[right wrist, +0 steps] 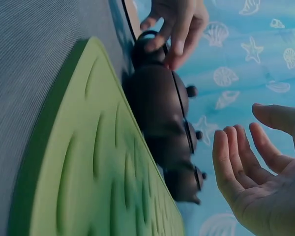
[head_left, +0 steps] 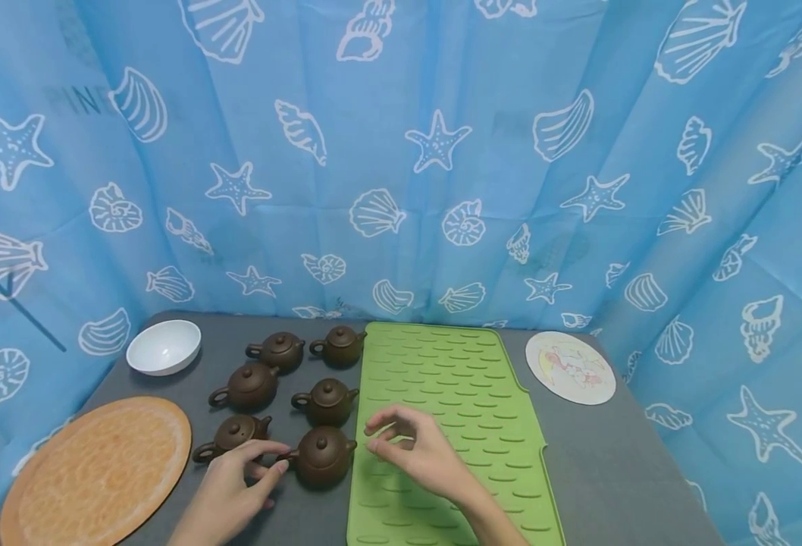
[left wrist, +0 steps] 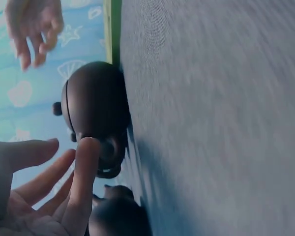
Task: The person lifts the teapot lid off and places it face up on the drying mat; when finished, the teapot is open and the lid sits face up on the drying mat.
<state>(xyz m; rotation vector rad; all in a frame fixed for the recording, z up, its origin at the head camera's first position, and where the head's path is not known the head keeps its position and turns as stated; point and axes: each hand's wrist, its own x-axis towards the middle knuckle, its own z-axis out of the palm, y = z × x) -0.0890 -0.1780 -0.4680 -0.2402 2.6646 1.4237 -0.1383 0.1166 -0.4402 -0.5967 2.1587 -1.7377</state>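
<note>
1. Head: I see the near pot between the two hands. Its handle is right at the thumb and fingertips of the left hand; its spout points toward the right hand, which hovers over the left part of the mat. The hands are well apart.
2. Head: The pot is smooth, dark brown and round-bellied, with a knobbed lid. Five other pots stand upright beside and behind it. The green mat carries rows of oval ribs. I also have a glossy white bowl, a round orange-brown board, a printed white disc and a blue curtain with white shells.
3. Head: The near pot's spout reaches the mat's left edge. The mat's right edge is notched, and a stretch of grey table lies beyond it. The bowl and board sit left of the pots.
4. Left wrist: The left hand's thumb and fingers are parted, one fingertip overlapping the handle. I cannot tell whether it touches. The pot's belly shows a soft sheen and a thin lid seam; beside it runs finely textured table.
5. Right wrist: The right hand is raised, fingers loosely curved and thumb apart from them, with a gap to the row of pots. The mat has a rounded corner and a thin rim.
</note>
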